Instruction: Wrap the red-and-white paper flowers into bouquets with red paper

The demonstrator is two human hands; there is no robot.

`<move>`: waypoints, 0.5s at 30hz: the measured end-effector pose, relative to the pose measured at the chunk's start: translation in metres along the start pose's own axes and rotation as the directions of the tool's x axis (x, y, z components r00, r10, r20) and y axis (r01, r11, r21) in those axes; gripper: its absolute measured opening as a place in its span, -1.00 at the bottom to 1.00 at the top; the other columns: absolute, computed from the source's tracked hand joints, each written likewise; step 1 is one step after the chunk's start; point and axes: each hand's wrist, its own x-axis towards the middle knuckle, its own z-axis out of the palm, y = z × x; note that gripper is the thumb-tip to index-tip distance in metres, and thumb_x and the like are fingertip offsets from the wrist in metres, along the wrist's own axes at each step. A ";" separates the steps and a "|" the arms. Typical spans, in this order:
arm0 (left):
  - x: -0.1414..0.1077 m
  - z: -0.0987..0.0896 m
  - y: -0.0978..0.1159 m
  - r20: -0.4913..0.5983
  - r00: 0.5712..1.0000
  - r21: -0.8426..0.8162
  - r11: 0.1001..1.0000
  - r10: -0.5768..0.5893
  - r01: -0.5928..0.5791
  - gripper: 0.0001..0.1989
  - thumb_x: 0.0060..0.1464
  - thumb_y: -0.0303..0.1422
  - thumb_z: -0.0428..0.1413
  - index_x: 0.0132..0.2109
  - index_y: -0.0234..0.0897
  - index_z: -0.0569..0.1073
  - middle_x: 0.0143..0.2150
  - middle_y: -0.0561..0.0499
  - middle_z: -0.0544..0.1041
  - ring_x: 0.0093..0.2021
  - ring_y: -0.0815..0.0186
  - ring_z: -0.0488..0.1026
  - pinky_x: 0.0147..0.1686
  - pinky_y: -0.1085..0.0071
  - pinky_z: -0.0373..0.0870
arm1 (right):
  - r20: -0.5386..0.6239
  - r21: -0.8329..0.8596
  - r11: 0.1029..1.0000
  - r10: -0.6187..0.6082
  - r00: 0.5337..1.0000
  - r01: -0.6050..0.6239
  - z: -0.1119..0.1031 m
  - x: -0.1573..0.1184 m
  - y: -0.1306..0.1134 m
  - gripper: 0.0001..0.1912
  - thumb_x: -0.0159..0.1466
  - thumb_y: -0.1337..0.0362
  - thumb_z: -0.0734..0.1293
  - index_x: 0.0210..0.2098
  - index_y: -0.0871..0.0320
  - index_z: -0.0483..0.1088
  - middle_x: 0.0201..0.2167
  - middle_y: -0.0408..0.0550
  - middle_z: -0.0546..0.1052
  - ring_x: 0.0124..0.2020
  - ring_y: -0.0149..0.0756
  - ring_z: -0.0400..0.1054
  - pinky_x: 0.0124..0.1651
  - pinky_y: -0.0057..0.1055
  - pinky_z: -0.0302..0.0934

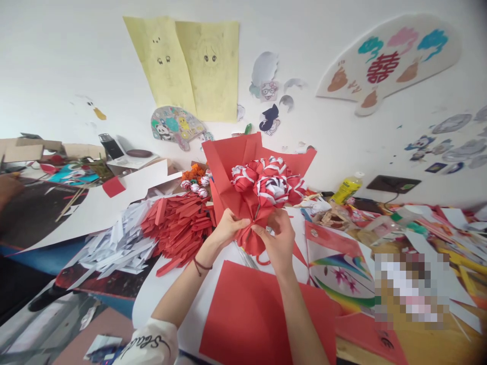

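Note:
A bouquet of red and white paper flowers [274, 188] stands upright between my hands, backed by red wrapping paper [232, 157]. My left hand [231, 225] pinches the gathered red paper at the bouquet's neck, thumb pointing inward. From the other side my right hand [279, 235] closes on the same gathered spot, thumb and fingers bent together. Below the pinch the paper flares out, with pale stems partly showing underneath. Red scissor handles [263, 261] show just under it. Flat red paper sheets [243, 314] lie beneath my forearms.
Piles of folded white paper strips [122, 243] and red paper strips [177, 228] lie to the left. Small orange paper flowers [196, 173] sit behind them. A yellow bottle [348, 187], a dark tablet [393, 184] and scattered papers crowd the right. Another person's hand [9, 187] is at far left.

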 end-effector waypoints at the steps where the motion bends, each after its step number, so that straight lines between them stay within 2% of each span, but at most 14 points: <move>1: 0.000 -0.001 -0.001 0.013 1.000 -0.035 0.999 -0.025 0.026 -0.55 -0.24 -0.30 0.37 -0.14 -0.35 0.53 -0.21 -0.12 0.61 -0.16 0.15 0.54 -0.11 0.27 0.45 | 0.013 0.053 0.998 0.022 1.000 -0.023 -0.001 0.001 -0.002 -0.51 0.03 0.21 0.48 -0.07 0.09 0.31 -0.31 -0.11 0.51 -0.27 -0.30 0.42 -0.15 -0.32 0.31; 4: 0.001 -0.005 -0.005 0.046 0.994 -0.100 0.990 -0.100 0.104 -0.56 -0.22 -0.30 0.36 -0.14 -0.37 0.52 -0.23 -0.13 0.61 -0.18 0.15 0.55 -0.11 0.26 0.47 | 0.070 0.174 0.974 0.134 0.989 -0.144 -0.006 0.006 -0.005 -0.54 0.07 0.21 0.46 -0.06 0.08 0.32 -0.44 -0.18 0.51 -0.35 -0.34 0.42 -0.21 -0.36 0.31; 7: 0.001 -0.007 -0.007 0.049 0.991 -0.127 0.983 -0.125 0.130 -0.55 -0.27 -0.30 0.38 -0.17 -0.37 0.52 -0.26 -0.12 0.62 -0.19 0.14 0.56 -0.11 0.27 0.47 | 0.203 0.153 0.956 0.219 0.954 -0.252 -0.010 0.011 -0.003 -0.71 0.05 0.18 0.47 -0.27 0.15 0.45 -0.47 -0.14 0.52 -0.40 -0.34 0.42 -0.27 -0.40 0.30; 9: 0.001 -0.007 -0.007 0.039 0.991 -0.140 0.981 -0.127 0.131 -0.56 -0.30 -0.29 0.40 -0.21 -0.37 0.53 -0.31 -0.10 0.62 -0.20 0.13 0.56 -0.12 0.27 0.48 | 0.252 0.113 0.962 0.213 0.944 -0.247 -0.011 0.012 -0.001 -0.79 0.06 0.17 0.46 -0.39 0.17 0.47 -0.45 -0.10 0.54 -0.38 -0.32 0.43 -0.27 -0.41 0.30; 13: 0.001 -0.007 -0.011 0.028 0.990 -0.149 0.979 -0.135 0.138 -0.59 -0.37 -0.29 0.42 -0.33 -0.38 0.53 -0.41 -0.08 0.61 -0.27 0.14 0.57 -0.14 0.27 0.48 | 0.254 0.106 0.980 0.138 0.957 -0.170 -0.010 0.010 0.001 -0.83 0.12 0.17 0.42 -0.40 0.15 0.49 -0.42 -0.10 0.54 -0.33 -0.31 0.42 -0.23 -0.41 0.29; 15: 0.001 -0.009 -0.014 0.014 0.990 -0.143 0.979 -0.143 0.144 -0.60 -0.38 -0.30 0.42 -0.34 -0.39 0.53 -0.42 -0.08 0.60 -0.29 0.15 0.56 -0.15 0.27 0.48 | 0.286 0.121 0.976 0.139 0.948 -0.180 -0.010 0.012 0.003 -0.84 0.13 0.17 0.41 -0.41 0.15 0.49 -0.42 -0.10 0.53 -0.34 -0.32 0.41 -0.24 -0.42 0.28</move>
